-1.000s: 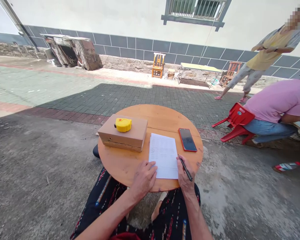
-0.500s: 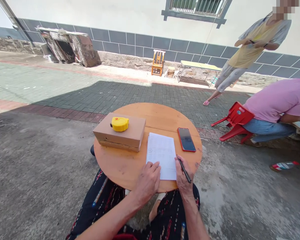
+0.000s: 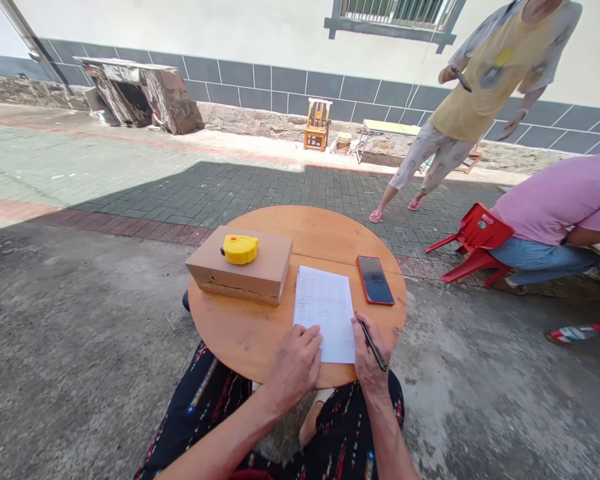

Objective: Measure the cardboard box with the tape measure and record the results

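Note:
Sheets of white paper (image 3: pixel 325 307) with faint print lie on a round wooden table (image 3: pixel 320 223). My left hand (image 3: pixel 297 357) rests on the lower left edge of the sheets, its fingers lying flat and bent a little. A black pen (image 3: pixel 373 343) is held in my right hand (image 3: pixel 371 363), at the lower right edge of the paper. Beyond that hand lies a phone in a red case (image 3: pixel 375 280), screen up and dark. A yellow tape measure (image 3: pixel 240 249) sits on top of a closed cardboard box (image 3: pixel 240 287) at the table's left.
A person in a yellow top (image 3: pixel 485 80) walks beyond the table. To the right, someone in a pink shirt (image 3: pixel 560 197) sits on a red plastic chair (image 3: pixel 483 230). A bottle (image 3: pixel 575 333) lies on the ground. A wooden chair (image 3: pixel 317 125) stands by the wall.
The person in the yellow top has stepped left and nearer, arms now apart. My hands stay in nearly the same place, with the pen still in the right one.

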A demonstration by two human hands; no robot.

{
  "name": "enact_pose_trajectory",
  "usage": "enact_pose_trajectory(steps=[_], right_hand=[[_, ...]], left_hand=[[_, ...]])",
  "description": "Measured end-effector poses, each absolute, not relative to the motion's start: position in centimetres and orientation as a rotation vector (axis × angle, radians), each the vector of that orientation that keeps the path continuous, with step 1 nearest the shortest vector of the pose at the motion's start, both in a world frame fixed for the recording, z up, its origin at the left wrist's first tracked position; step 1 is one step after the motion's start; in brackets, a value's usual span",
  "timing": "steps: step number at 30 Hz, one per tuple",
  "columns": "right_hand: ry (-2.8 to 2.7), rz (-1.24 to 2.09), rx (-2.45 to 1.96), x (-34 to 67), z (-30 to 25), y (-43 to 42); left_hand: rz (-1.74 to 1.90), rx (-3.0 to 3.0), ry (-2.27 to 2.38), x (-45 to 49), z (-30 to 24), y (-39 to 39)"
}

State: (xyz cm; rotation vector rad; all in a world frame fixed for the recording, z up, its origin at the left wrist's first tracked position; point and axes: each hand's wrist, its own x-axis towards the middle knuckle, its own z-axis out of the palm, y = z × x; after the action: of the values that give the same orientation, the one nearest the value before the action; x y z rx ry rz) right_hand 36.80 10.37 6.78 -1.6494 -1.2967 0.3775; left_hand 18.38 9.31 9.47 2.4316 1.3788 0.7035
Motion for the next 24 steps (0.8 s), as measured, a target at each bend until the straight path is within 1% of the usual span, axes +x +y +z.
enact_pose_trajectory(steps=[15,24], right_hand=[[-1.348,0.353,-1.628,36.8,6.6,10.4],[-1.295,0.457,-1.597,37.1,7.6,10.3]], left_hand=[[0.660,2.427,1.357,18.4,9.5,9.5],[0.572,2.486,1.280,17.4,9.8,9.6]])
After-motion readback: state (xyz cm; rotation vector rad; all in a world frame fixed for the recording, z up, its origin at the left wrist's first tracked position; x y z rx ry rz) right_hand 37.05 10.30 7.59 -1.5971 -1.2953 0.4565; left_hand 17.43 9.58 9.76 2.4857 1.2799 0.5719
